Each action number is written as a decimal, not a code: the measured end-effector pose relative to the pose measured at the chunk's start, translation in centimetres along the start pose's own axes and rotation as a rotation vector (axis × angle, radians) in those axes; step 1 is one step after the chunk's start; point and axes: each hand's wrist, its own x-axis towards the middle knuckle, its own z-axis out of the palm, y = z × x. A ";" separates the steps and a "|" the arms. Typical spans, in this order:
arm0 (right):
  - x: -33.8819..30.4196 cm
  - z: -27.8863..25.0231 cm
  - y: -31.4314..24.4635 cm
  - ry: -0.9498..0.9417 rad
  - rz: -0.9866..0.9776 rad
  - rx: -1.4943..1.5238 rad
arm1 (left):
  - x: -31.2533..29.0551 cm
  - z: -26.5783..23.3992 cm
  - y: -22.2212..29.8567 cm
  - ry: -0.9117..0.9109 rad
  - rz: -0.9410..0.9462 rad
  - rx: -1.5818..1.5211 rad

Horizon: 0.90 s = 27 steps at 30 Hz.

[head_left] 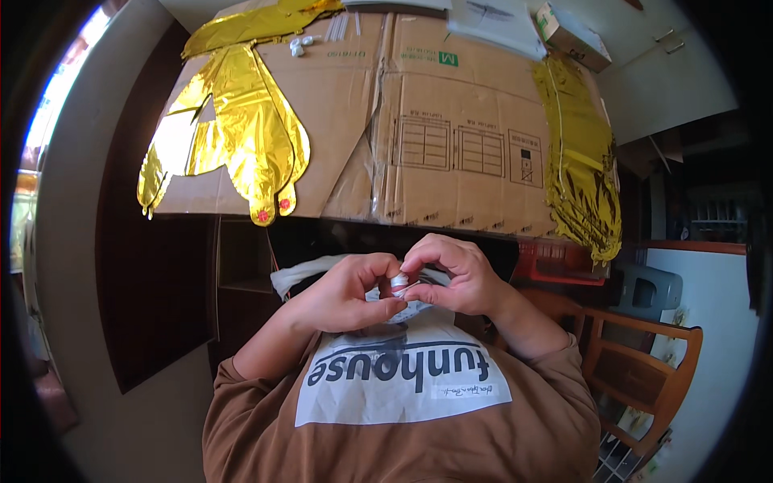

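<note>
My left hand point(354, 294) and my right hand point(451, 274) meet in front of my chest, just short of the cardboard's near edge. Between their fingertips is a small white roll point(399, 282), pinched from both sides, and a thin pale strand seems to stand out by the right fingers. Fingers cover part of the roll, so its exact kind is hard to make out. Flat gold foil balloons point(250, 113) lie at the left of the cardboard. A few small white rolls point(298, 46) of similar look sit beyond them, beside some thin white sticks point(338, 28).
Flattened brown cardboard point(459, 88) covers the work surface. More gold foil point(576, 153) hangs over its right edge. At the far right are a white sheet point(495, 28) and a small box point(572, 36). A wooden chair point(636, 370) and a grey plastic stool point(648, 290) stand to my right.
</note>
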 end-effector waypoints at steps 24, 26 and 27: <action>-1.8 3.3 2.8 0.075 0.149 0.460 | -2.1 1.8 -3.2 0.208 0.209 -0.280; -1.4 2.8 2.7 0.027 0.132 0.394 | -2.1 1.2 -3.5 0.151 0.239 -0.299; -1.3 2.8 2.7 0.012 0.107 0.374 | -2.1 0.9 -3.9 0.124 0.253 -0.310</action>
